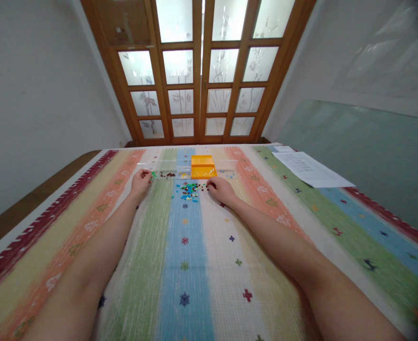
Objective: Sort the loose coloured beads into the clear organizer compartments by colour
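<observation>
A loose pile of small coloured beads (190, 191) lies on a striped cloth (184, 265) far out in front of me. My left hand (140, 181) rests to the left of the pile, its fingers curled next to a few green beads at a clear tray (166, 174). My right hand (220, 188) lies at the pile's right edge with its fingertips pinched together at the beads. Whatever either hand holds is too small to make out.
A row of clear compartment trays with an orange box (202, 166) in the middle stands behind the pile. A printed sheet of paper (310, 169) lies at the right. A leaning glass pane (368, 147) is at the right, wooden glazed doors (198, 71) beyond.
</observation>
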A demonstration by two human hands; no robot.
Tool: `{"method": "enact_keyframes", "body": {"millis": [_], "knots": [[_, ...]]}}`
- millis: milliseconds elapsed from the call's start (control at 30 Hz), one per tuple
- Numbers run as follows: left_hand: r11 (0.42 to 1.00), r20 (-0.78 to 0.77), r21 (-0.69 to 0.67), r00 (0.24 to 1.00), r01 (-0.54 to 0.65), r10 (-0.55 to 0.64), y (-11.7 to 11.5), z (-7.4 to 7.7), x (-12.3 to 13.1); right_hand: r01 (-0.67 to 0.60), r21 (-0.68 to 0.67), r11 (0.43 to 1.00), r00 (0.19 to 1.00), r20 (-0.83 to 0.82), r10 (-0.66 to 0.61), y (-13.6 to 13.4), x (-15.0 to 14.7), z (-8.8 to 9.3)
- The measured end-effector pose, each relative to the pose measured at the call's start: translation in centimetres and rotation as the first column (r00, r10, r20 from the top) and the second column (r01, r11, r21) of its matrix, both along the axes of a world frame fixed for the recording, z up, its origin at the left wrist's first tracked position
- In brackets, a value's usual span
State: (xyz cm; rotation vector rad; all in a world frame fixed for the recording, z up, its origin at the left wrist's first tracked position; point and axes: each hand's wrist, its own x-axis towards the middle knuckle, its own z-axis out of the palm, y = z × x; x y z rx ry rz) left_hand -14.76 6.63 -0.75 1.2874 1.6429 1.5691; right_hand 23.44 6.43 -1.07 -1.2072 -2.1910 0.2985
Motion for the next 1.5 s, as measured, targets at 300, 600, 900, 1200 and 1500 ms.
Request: {"method": "enact_keyframes", "body": {"millis": [300,600,900,1200,1500], "knots": [[0.992,0.117,-0.02,0.985,-0.124,0.125,0.3,-0.2,-0.8,-0.072,0.002,0.997,0.997,0.04,0.072,0.0,-0.1,-0.1],[0.999,0.041,0.016,0.999,-0.029,0.028,0.3,-0.6,-0.4,-0.091,0.015,0.996,0.994,0.056,0.09,-0.3,-0.2,0.1],[0.996,-0.613,-0.013,0.786,0.086,-0.076,-1.0,0.2,1.3,-0.198,0.042,0.979,0.973,0.131,0.191,-1.1,-0.5,0.5],[0.958,-0.748,-0.013,0.633,0.285,-0.198,-1.9,0.5,3.4,-0.183,0.057,0.982,0.969,0.178,0.17,-1.0,-0.5,0.4],[0.951,-0.757,-0.019,0.617,0.307,-0.214,-1.9,0.3,3.2,-0.233,0.11,0.966,0.956,0.209,0.207,-0.9,-0.5,0.1]]}}
